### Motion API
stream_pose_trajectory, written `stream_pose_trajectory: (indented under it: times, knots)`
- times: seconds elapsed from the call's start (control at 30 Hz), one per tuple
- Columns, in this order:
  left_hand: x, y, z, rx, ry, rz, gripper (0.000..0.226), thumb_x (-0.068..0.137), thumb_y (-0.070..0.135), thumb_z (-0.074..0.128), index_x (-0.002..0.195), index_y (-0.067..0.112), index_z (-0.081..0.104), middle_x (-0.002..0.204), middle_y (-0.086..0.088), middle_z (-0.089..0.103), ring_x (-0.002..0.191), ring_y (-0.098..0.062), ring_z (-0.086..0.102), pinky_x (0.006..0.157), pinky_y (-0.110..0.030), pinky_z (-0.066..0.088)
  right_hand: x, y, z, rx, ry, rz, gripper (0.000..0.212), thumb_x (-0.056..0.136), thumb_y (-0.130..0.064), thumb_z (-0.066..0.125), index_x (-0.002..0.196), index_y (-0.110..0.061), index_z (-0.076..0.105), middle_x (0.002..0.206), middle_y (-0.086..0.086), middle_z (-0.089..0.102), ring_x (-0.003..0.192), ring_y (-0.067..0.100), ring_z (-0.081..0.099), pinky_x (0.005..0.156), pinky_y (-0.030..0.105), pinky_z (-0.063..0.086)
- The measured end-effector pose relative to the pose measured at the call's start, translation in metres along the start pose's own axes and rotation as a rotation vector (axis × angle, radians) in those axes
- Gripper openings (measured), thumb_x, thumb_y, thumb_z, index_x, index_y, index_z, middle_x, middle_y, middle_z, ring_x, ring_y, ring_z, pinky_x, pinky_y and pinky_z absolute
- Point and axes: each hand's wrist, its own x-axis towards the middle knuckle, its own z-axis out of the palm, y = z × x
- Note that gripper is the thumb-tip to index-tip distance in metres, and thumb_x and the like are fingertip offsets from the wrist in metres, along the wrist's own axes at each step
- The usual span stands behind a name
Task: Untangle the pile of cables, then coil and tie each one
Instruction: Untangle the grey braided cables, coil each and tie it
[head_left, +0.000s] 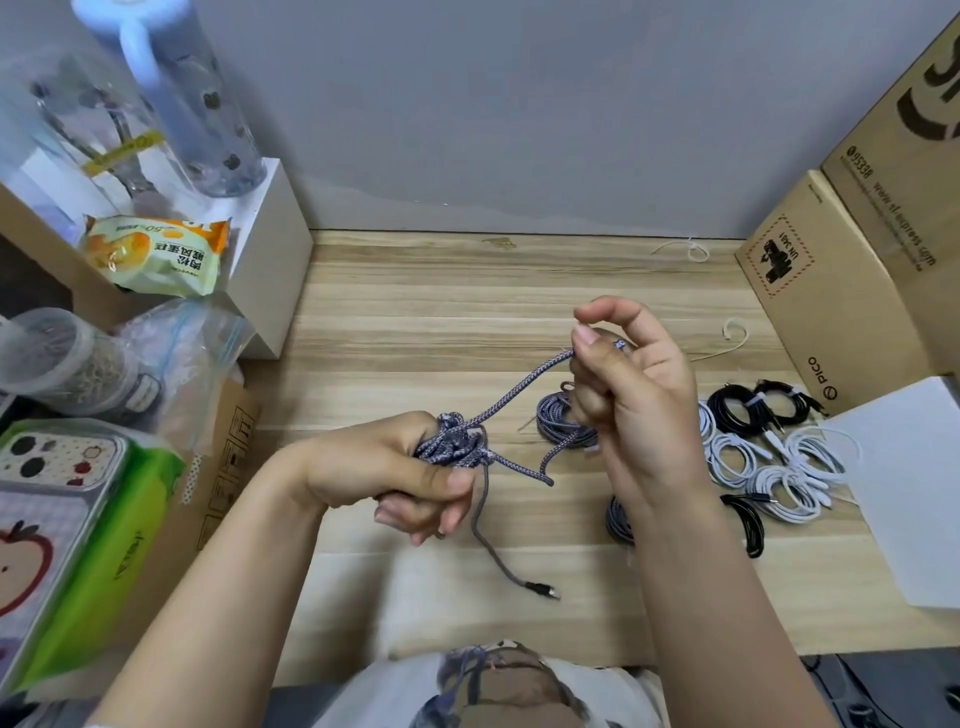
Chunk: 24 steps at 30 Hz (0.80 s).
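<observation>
My left hand (410, 478) is curled round a bundle of the grey-purple braided cable (457, 447), held just above the light wooden tabletop (415, 312). My right hand (628, 395) pinches a strand of that same cable between thumb and fingers, drawn up taut from the bundle; the plug end (543, 590) dangles loose below. I judge I am mid-coil on this one. Next I should wrap the free length round the bundle, then fasten it with a thin white tie (732, 332). Coiled white cables (779, 467) and black cables (753, 405) lie to my right.
</observation>
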Motion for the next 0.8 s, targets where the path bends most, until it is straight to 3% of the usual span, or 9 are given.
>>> stream_pose_trajectory:
  times: [0.1, 0.17, 0.23, 0.3, 0.37, 0.43, 0.53, 0.63, 0.8]
  knots:
    - [-0.005, 0.000, -0.003, -0.206, -0.222, 0.127, 0.029, 0.090, 0.038, 0.057, 0.080, 0.013, 0.066, 0.041, 0.009, 0.035, 0.036, -0.008, 0.031, 0.054, -0.025, 0.040, 0.002, 0.007, -0.003, -0.090, 0.017, -0.003, 0.009, 0.077, -0.016, 0.062, 0.083, -0.023, 0.060, 0.049, -0.011, 0.038, 0.041, 0.003, 0.022, 0.041, 0.018, 0.016]
    - [-0.005, 0.001, -0.005, -0.291, -0.309, 0.259, 0.028, 0.093, 0.034, 0.053, 0.084, 0.011, 0.066, 0.039, 0.003, 0.028, 0.036, -0.011, 0.024, 0.058, -0.025, 0.044, 0.002, 0.010, -0.003, -0.178, 0.001, -0.017, 0.013, 0.076, -0.014, 0.069, 0.082, -0.022, 0.061, 0.052, -0.008, 0.038, 0.042, 0.001, 0.027, 0.042, 0.012, 0.025]
    - [-0.001, 0.005, -0.003, -0.368, -0.352, 0.412, 0.030, 0.096, 0.036, 0.049, 0.085, 0.013, 0.066, 0.039, 0.003, 0.026, 0.036, -0.013, 0.023, 0.062, -0.023, 0.047, 0.002, 0.012, -0.002, -0.251, -0.029, -0.011, 0.014, 0.076, -0.009, 0.072, 0.078, -0.017, 0.061, 0.051, -0.010, 0.043, 0.041, -0.002, 0.034, 0.044, 0.006, 0.029]
    - [0.004, 0.011, 0.002, -0.539, -0.348, 0.558, 0.030, 0.096, 0.037, 0.049, 0.079, 0.015, 0.059, 0.040, 0.004, 0.023, 0.036, -0.013, 0.023, 0.063, -0.024, 0.046, 0.001, 0.015, 0.002, -0.314, -0.095, 0.046, 0.008, 0.084, -0.005, 0.061, 0.078, -0.009, 0.060, 0.044, -0.013, 0.050, 0.038, -0.003, 0.041, 0.041, 0.006, 0.031]
    - [0.008, 0.019, 0.009, -0.811, -0.321, 0.683, 0.030, 0.095, 0.030, 0.052, 0.080, 0.005, 0.059, 0.042, 0.006, 0.023, 0.037, -0.009, 0.022, 0.063, -0.027, 0.041, -0.001, 0.019, 0.008, -0.309, -0.221, 0.163, 0.012, 0.088, -0.016, 0.054, 0.086, -0.007, 0.062, 0.039, -0.014, 0.043, 0.035, -0.001, 0.034, 0.038, 0.007, 0.022]
    - [0.012, 0.026, 0.010, -1.077, -0.204, 0.796, 0.030, 0.094, 0.021, 0.052, 0.083, -0.006, 0.057, 0.045, 0.006, 0.025, 0.039, -0.009, 0.023, 0.062, -0.031, 0.039, -0.003, 0.023, 0.008, -0.195, -0.336, 0.336, 0.027, 0.084, -0.034, 0.049, 0.092, -0.013, 0.064, 0.044, -0.013, 0.030, 0.037, 0.000, 0.019, 0.038, 0.014, 0.011]
    - [0.016, 0.030, 0.000, -1.278, 0.098, 0.891, 0.021, 0.094, 0.012, 0.051, 0.083, -0.005, 0.055, 0.049, -0.005, 0.035, 0.044, -0.019, 0.035, 0.066, -0.032, 0.042, -0.007, 0.026, 0.006, -0.218, -0.458, 0.468, 0.032, 0.090, -0.036, 0.041, 0.093, -0.013, 0.063, 0.047, -0.011, 0.025, 0.039, 0.000, 0.014, 0.040, 0.015, 0.008]
    - [0.023, 0.024, -0.007, -1.249, 0.355, 0.889, 0.013, 0.091, 0.008, 0.055, 0.082, 0.000, 0.057, 0.051, -0.008, 0.047, 0.047, -0.022, 0.047, 0.067, -0.030, 0.047, -0.012, 0.027, 0.009, -0.369, -0.521, 0.483, 0.029, 0.100, -0.022, 0.038, 0.083, -0.013, 0.060, 0.044, -0.013, 0.029, 0.037, 0.001, 0.016, 0.037, 0.014, 0.012]
    - [0.034, 0.027, -0.005, -0.954, 0.807, 0.799, 0.013, 0.087, 0.019, 0.048, 0.077, 0.014, 0.052, 0.046, 0.008, 0.039, 0.040, -0.006, 0.040, 0.060, -0.020, 0.049, -0.018, 0.023, 0.010, -0.517, -0.632, 0.527, 0.026, 0.100, -0.011, 0.042, 0.077, -0.015, 0.055, 0.040, -0.010, 0.036, 0.033, 0.003, 0.030, 0.036, 0.017, 0.026]
